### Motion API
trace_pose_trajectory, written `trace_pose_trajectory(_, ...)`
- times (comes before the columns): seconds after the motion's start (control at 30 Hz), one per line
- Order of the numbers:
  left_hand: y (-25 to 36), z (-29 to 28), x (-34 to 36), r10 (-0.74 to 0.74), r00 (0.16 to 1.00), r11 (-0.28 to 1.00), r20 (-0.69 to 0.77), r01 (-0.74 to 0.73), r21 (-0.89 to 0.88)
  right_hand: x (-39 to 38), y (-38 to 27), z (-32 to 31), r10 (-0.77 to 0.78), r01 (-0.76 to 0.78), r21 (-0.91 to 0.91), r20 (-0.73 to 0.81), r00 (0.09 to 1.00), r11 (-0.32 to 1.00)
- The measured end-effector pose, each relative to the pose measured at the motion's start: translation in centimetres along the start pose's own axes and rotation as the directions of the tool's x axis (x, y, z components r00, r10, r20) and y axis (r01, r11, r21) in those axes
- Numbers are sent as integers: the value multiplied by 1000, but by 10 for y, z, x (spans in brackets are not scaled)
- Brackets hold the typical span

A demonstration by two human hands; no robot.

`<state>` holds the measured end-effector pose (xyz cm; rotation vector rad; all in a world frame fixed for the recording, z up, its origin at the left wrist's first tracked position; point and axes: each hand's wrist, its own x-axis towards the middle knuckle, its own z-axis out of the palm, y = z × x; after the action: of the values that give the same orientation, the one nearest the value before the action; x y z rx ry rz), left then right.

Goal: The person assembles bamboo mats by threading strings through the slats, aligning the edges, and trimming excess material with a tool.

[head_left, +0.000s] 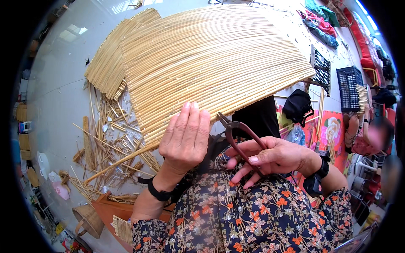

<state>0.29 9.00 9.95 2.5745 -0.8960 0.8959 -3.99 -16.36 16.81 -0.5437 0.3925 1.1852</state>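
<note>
Two bare hands were at the near edge of a large mat (211, 55) of straw-coloured stalks, laid side by side and bound with rows of stitching. The mat spread in front of the person, filling the upper middle of the view.

Left hand (185, 137): back uppermost, fingers straight and close together, tips lying on the outermost stalks. Thumb hidden; could not tell whether it pinched the edge from below. Dark band (160, 192) on that wrist.

Right hand (270, 158): held a pair of pliers (228, 130) with red-brown handles, thumb on the upper handle, lower fingers spread loosely. The handles stood apart. The nose was at the mat's near edge, just right of the left hand; could not tell if it gripped anything.

Left of the mat: a second, smaller mat (122, 55), partly overlapped by the first. Below it, a tangle of loose stalks (101, 143) on the pale tiled floor (55, 101). Lower left, a woven basket (90, 219), tilted, beside an orange-brown wooden piece (110, 213).

Right side: black bag (297, 105), black plastic crate (349, 86), and another person (365, 141) near the crate, well apart from the mat.
</note>
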Motion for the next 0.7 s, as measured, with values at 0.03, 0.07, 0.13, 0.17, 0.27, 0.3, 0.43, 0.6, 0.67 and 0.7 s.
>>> trace_pose_trajectory(0.03,0,0,0,0,1000,1000,1,0,-3,2,4,-1,-3,3,12,-8,1000,1000)
trace_pose_trajectory(0.07,0,0,-1,0,1000,1000,1,0,-7,3,9,-1,-27,27,-3,-17,1000,1000)
trace_pose_trajectory(0.13,1,3,-1,12,1000,1000,-19,-12,3,5,17,-2,-68,67,-37,-25,997,997)
trace_pose_trajectory(0.17,2,4,-2,18,999,1000,-30,-18,7,5,17,1,-81,71,-128,-79,994,989)
trace_pose_trajectory(0.27,1,7,-5,27,999,1000,-30,-26,10,8,16,29,-154,61,-335,-256,954,940)
trace_pose_trajectory(0.3,1,7,-5,33,999,999,-28,-32,15,9,19,33,-156,62,-327,-271,950,943)
trace_pose_trajectory(0.43,1,8,-8,47,999,999,-27,-47,26,13,28,43,-180,77,-303,-328,928,950)
trace_pose_trajectory(0.6,2,13,-11,38,998,999,-52,-37,26,17,31,52,-193,73,-324,-354,915,943)
trace_pose_trajectory(0.67,2,13,-12,29,997,999,-66,-27,28,19,32,54,-191,68,-330,-357,915,941)
trace_pose_trajectory(0.7,2,14,-12,28,997,999,-74,-27,24,20,33,56,-187,60,-335,-361,913,940)
